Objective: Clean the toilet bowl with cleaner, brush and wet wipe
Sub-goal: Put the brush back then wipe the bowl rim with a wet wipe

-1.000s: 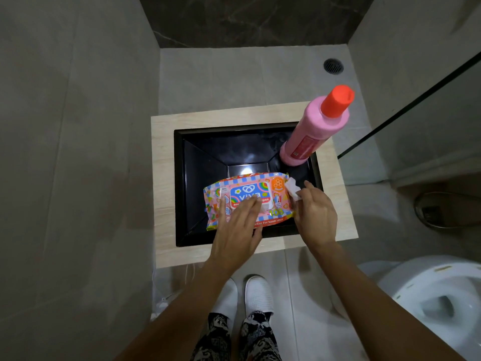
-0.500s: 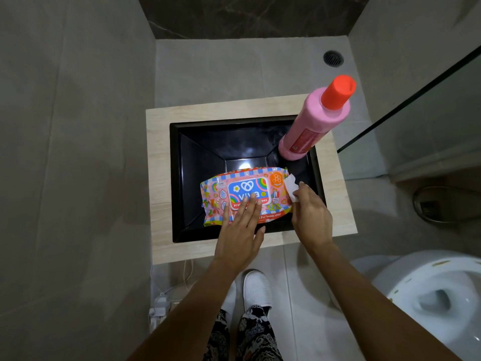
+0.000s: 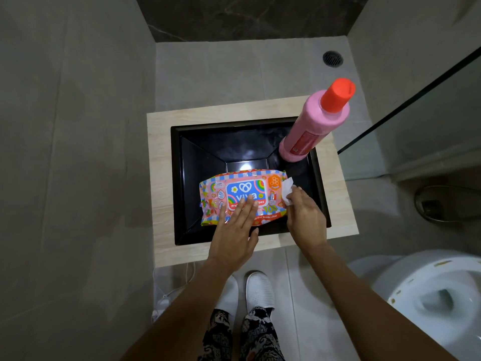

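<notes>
Lying across the black sink (image 3: 187, 178), the wipes pack (image 3: 242, 196) is pressed flat by the left hand (image 3: 235, 237), fingers straight. A white wipe (image 3: 287, 192) is pinched by the right hand (image 3: 307, 217) at the pack's 3 o'clock. The pink cleaner bottle (image 3: 312, 126) is stood at 1 o'clock.

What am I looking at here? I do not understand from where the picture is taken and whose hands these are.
A person wears a camera on the head; it looks down at their own arms. No machine is here. A black sink sits in a wooden counter. A colourful pack of wet wipes lies in the sink. The left hand presses flat on the pack. The right hand pinches a white wipe at the pack's end. A pink cleaner bottle stands at the sink's corner. The toilet bowl is lower right.
</notes>
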Demonstrator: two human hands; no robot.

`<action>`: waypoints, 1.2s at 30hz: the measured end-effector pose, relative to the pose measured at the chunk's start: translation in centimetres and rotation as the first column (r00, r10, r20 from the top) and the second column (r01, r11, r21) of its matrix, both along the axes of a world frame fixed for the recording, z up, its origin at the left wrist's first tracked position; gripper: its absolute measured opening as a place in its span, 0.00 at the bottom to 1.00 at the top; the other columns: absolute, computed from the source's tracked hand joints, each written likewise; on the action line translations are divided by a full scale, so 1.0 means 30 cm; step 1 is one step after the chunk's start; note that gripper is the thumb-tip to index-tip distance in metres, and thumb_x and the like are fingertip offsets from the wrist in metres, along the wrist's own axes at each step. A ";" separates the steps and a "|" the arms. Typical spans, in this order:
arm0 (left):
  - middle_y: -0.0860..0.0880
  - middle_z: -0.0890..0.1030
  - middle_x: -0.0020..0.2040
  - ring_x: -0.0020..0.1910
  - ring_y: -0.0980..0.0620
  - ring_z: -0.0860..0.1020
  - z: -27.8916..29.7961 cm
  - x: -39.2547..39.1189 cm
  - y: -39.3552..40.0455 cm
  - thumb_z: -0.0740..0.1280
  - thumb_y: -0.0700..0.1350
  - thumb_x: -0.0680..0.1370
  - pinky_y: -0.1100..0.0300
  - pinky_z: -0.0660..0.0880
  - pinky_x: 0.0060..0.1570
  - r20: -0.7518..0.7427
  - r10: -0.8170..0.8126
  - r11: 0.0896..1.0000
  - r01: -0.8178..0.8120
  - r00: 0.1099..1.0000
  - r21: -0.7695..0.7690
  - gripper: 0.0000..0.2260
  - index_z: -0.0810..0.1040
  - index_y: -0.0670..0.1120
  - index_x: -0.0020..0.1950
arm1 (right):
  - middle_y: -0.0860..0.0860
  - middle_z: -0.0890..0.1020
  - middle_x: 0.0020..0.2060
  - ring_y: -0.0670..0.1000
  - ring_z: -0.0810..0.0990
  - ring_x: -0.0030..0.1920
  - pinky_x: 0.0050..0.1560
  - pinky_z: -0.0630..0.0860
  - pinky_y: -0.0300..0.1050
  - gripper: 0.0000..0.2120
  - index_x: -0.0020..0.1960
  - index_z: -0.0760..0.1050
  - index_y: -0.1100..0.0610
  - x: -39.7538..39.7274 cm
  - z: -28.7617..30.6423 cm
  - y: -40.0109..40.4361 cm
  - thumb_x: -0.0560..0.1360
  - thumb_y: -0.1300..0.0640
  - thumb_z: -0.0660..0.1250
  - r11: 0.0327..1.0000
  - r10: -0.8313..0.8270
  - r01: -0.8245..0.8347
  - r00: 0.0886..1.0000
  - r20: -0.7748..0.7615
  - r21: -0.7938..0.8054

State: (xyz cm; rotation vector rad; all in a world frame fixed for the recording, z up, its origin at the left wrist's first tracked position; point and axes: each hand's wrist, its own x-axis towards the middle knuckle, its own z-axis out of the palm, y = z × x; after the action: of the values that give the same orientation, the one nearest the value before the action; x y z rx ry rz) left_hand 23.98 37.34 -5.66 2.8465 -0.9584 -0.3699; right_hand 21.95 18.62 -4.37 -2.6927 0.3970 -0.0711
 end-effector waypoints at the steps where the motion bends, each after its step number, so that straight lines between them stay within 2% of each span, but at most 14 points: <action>1: 0.47 0.63 0.75 0.74 0.50 0.60 0.001 0.002 0.019 0.51 0.54 0.79 0.43 0.49 0.72 0.005 0.001 1.000 -0.001 1.000 0.006 0.27 0.62 0.44 0.75 | 0.64 0.82 0.54 0.62 0.82 0.52 0.47 0.81 0.53 0.19 0.59 0.76 0.68 -0.001 0.001 0.008 0.70 0.65 0.74 1.000 0.012 -0.011 1.000 0.008 -0.007; 6: 0.47 0.64 0.74 0.73 0.50 0.62 0.010 0.008 0.115 0.52 0.54 0.78 0.42 0.53 0.71 0.029 0.028 1.000 -0.029 0.999 0.012 0.27 0.63 0.44 0.75 | 0.64 0.82 0.52 0.62 0.84 0.49 0.42 0.82 0.54 0.21 0.53 0.78 0.67 -0.006 0.011 0.072 0.61 0.70 0.78 0.999 0.048 -0.048 0.999 0.013 -0.002; 10: 0.47 0.68 0.72 0.71 0.49 0.67 0.030 0.016 0.126 0.52 0.55 0.78 0.38 0.56 0.67 0.041 0.019 0.999 -0.021 0.999 0.038 0.26 0.67 0.45 0.73 | 0.63 0.81 0.56 0.63 0.82 0.54 0.47 0.81 0.55 0.18 0.58 0.76 0.68 0.001 0.013 0.094 0.69 0.67 0.73 0.999 -0.020 0.020 1.000 0.001 0.046; 12: 0.47 0.69 0.72 0.71 0.50 0.67 0.036 0.021 0.122 0.51 0.55 0.79 0.39 0.54 0.70 0.031 0.020 0.999 -0.021 0.999 0.035 0.26 0.68 0.45 0.72 | 0.62 0.81 0.56 0.62 0.81 0.55 0.48 0.80 0.54 0.18 0.63 0.73 0.67 0.001 0.024 0.085 0.74 0.65 0.68 0.994 -0.063 0.065 0.998 -0.028 0.090; 15: 0.46 0.71 0.71 0.70 0.49 0.69 0.059 0.029 0.113 0.50 0.56 0.80 0.40 0.53 0.70 0.004 0.040 0.999 -0.040 0.999 -0.005 0.26 0.70 0.44 0.71 | 0.59 0.82 0.53 0.62 0.81 0.51 0.42 0.78 0.52 0.19 0.65 0.71 0.65 -0.004 0.056 0.058 0.74 0.70 0.64 0.989 -0.107 0.111 0.993 -0.040 0.099; 18: 0.46 0.73 0.69 0.69 0.49 0.70 0.097 0.052 0.104 0.52 0.56 0.80 0.38 0.53 0.71 0.000 0.036 0.999 -0.036 0.999 -0.024 0.25 0.70 0.42 0.71 | 0.61 0.82 0.49 0.64 0.82 0.45 0.37 0.77 0.51 0.21 0.62 0.73 0.65 -0.011 0.102 0.029 0.70 0.74 0.65 0.989 -0.133 0.134 0.991 -0.011 0.070; 20: 0.45 0.72 0.70 0.70 0.49 0.69 0.117 0.080 0.096 0.51 0.56 0.79 0.41 0.48 0.71 0.000 0.031 0.999 -0.031 1.000 -0.012 0.26 0.69 0.42 0.72 | 0.62 0.82 0.52 0.63 0.82 0.46 0.37 0.78 0.51 0.24 0.62 0.75 0.65 -0.016 0.124 0.008 0.67 0.76 0.67 0.992 -0.122 0.122 0.992 0.018 0.026; 22: 0.45 0.68 0.72 0.72 0.49 0.66 0.140 0.106 0.084 0.50 0.57 0.79 0.42 0.45 0.72 -0.027 0.033 0.999 -0.032 0.999 0.028 0.28 0.66 0.42 0.73 | 0.61 0.81 0.57 0.62 0.82 0.53 0.43 0.80 0.53 0.27 0.61 0.76 0.65 -0.025 0.135 -0.020 0.64 0.77 0.68 0.995 -0.092 0.093 0.995 0.046 -0.025; 26: 0.44 0.67 0.73 0.72 0.47 0.65 0.193 0.152 0.043 0.44 0.60 0.80 0.40 0.51 0.68 -0.051 0.010 0.998 -0.007 0.999 0.064 0.31 0.66 0.41 0.73 | 0.63 0.81 0.56 0.62 0.82 0.54 0.49 0.80 0.57 0.28 0.59 0.78 0.66 -0.048 0.163 -0.079 0.60 0.78 0.71 0.984 -0.116 0.123 0.991 0.061 -0.125; 29: 0.43 0.65 0.74 0.72 0.47 0.65 0.231 0.177 -0.014 0.48 0.59 0.79 0.40 0.57 0.69 -0.027 -0.051 0.997 0.052 0.998 0.064 0.30 0.66 0.41 0.73 | 0.63 0.81 0.56 0.62 0.82 0.54 0.50 0.80 0.56 0.29 0.58 0.79 0.65 -0.061 0.211 -0.115 0.58 0.78 0.72 0.974 -0.142 0.147 0.989 0.038 -0.173; 30: 0.44 0.63 0.75 0.73 0.47 0.63 0.250 0.181 -0.040 0.48 0.58 0.78 0.41 0.55 0.70 -0.026 -0.074 0.995 0.076 0.997 0.063 0.30 0.65 0.41 0.73 | 0.63 0.81 0.56 0.61 0.82 0.53 0.50 0.80 0.55 0.29 0.58 0.79 0.65 -0.068 0.229 -0.127 0.57 0.78 0.72 0.971 -0.155 0.158 0.987 0.031 -0.179; 33: 0.47 0.50 0.78 0.77 0.50 0.51 0.322 0.173 -0.137 0.37 0.59 0.75 0.48 0.37 0.72 -0.084 -0.142 0.988 0.146 0.986 0.043 0.35 0.53 0.43 0.77 | 0.62 0.81 0.56 0.62 0.82 0.52 0.48 0.80 0.55 0.29 0.59 0.78 0.65 -0.105 0.274 -0.171 0.59 0.77 0.71 0.963 -0.204 0.203 0.979 0.010 -0.175; 35: 0.48 0.48 0.78 0.77 0.51 0.48 0.358 0.165 -0.207 0.34 0.60 0.74 0.49 0.37 0.71 -0.090 -0.171 0.984 0.175 0.981 0.039 0.36 0.49 0.44 0.78 | 0.62 0.81 0.55 0.62 0.82 0.52 0.48 0.80 0.54 0.28 0.59 0.78 0.65 -0.145 0.299 -0.205 0.60 0.77 0.71 0.955 -0.240 0.240 0.970 0.017 -0.174; 36: 0.47 0.52 0.78 0.77 0.50 0.52 0.375 0.160 -0.239 0.36 0.60 0.75 0.48 0.42 0.72 -0.089 -0.190 0.980 0.195 0.978 0.045 0.35 0.53 0.43 0.78 | 0.62 0.81 0.55 0.62 0.82 0.52 0.48 0.80 0.54 0.27 0.59 0.78 0.65 -0.170 0.310 -0.224 0.60 0.76 0.72 0.947 -0.265 0.265 0.964 0.023 -0.181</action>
State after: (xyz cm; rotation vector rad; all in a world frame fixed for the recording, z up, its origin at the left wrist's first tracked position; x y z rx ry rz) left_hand 28.77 30.15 5.60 2.7655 -1.2286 -0.5384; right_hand 16.85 11.91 4.93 -2.8006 0.7875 -0.1912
